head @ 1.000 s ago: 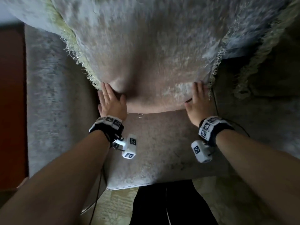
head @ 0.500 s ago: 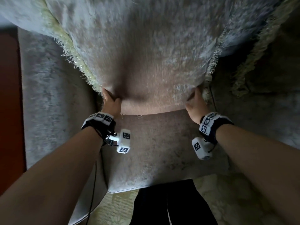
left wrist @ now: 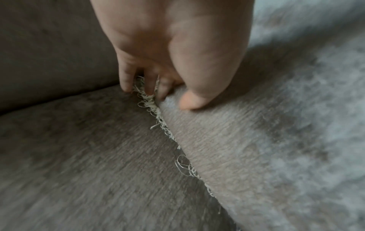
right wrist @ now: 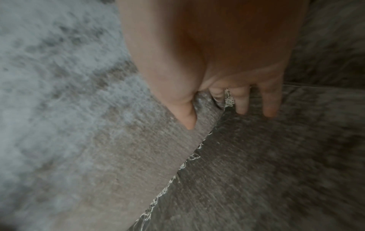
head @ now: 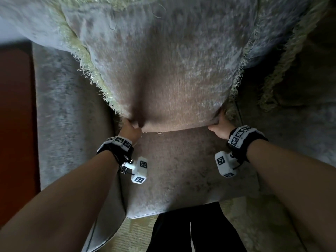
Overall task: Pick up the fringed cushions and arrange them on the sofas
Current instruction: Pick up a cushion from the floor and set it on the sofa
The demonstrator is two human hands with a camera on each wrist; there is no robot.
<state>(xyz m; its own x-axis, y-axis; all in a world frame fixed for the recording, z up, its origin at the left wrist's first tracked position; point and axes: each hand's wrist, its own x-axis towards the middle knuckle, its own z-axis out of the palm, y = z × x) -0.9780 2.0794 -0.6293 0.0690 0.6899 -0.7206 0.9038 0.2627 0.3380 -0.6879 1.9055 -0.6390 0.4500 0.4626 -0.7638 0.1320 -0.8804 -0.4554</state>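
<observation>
A large grey-beige fringed cushion [head: 163, 70] stands on the sofa seat [head: 178, 170], leaning toward the backrest. My left hand [head: 130, 127] pinches its lower left corner, thumb on the front face and fingers behind in the pale fringe [left wrist: 147, 96]. My right hand [head: 219, 124] grips the lower right corner the same way, thumb pressed into the front fabric [right wrist: 187, 120]. In the wrist views the cushion [left wrist: 256, 140] [right wrist: 98, 140] shows its bottom edge resting on the seat. A second fringed cushion [head: 300, 60] lies at the right in shadow.
The sofa's left armrest [head: 69, 124] runs beside the cushion, with a reddish-brown surface [head: 16, 124] beyond it. A patterned carpet [head: 138, 231] lies below the seat's front edge, and my dark trousers [head: 190, 230] stand against it.
Both hands went from lying flat on the cushion's lower corners to curling round them. The cushion now stands a little more upright and fills more of the view.
</observation>
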